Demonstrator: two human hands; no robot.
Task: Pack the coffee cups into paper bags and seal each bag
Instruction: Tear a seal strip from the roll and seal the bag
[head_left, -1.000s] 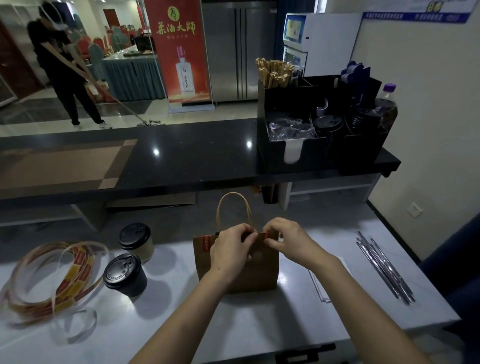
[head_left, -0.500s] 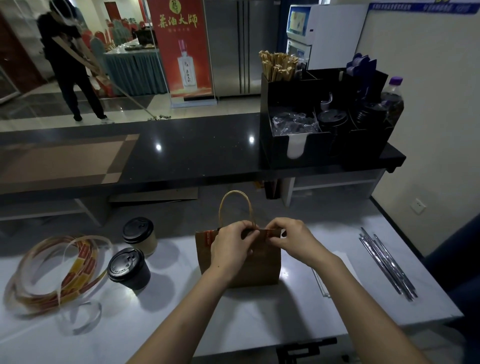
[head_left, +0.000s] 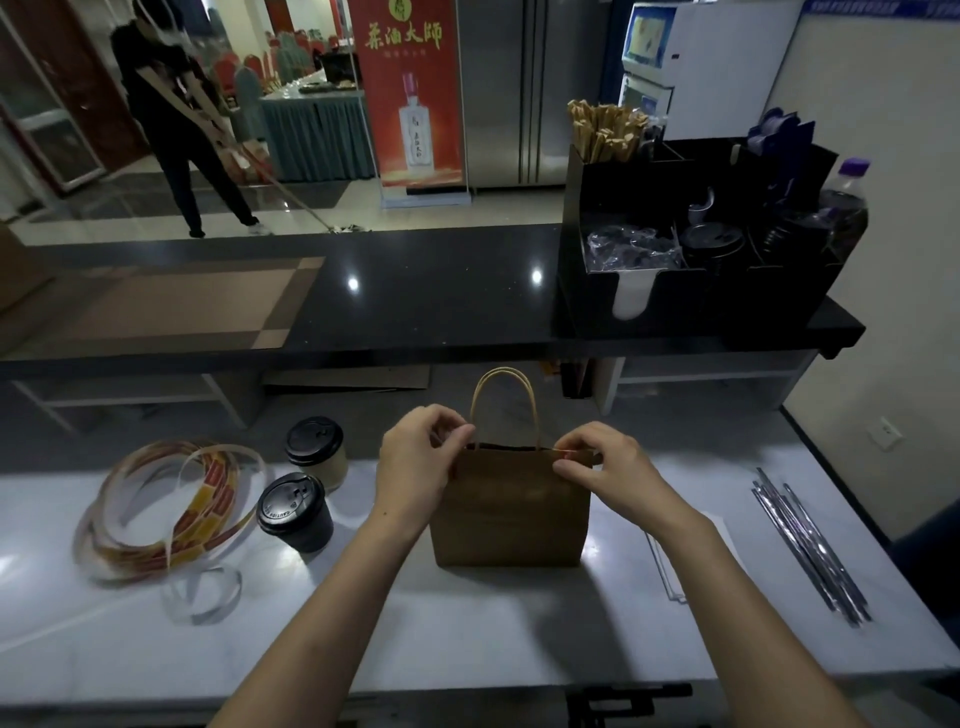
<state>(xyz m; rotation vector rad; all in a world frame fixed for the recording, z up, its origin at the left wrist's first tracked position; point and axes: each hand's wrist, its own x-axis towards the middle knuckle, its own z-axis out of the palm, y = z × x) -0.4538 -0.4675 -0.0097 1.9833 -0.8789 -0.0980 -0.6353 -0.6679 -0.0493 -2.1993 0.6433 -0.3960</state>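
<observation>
A brown paper bag with a twisted paper handle stands upright in the middle of the white table. My left hand pinches the bag's top left corner. My right hand pinches the top right corner, where a bit of red sticker shows. The bag's mouth is nearly closed between them. Two lidded coffee cups stand to the left: a black one nearer me and a pale one behind it. What is inside the bag is hidden.
A loose coil of red and yellow sticker tape lies at the left. Wrapped straws and a white paper lie at the right. A black counter behind holds an organiser with lids and stirrers. A person mops the floor far back.
My hands have spread apart from the middle of the bag's top edge out to its two corners. The cups and tape have not moved.
</observation>
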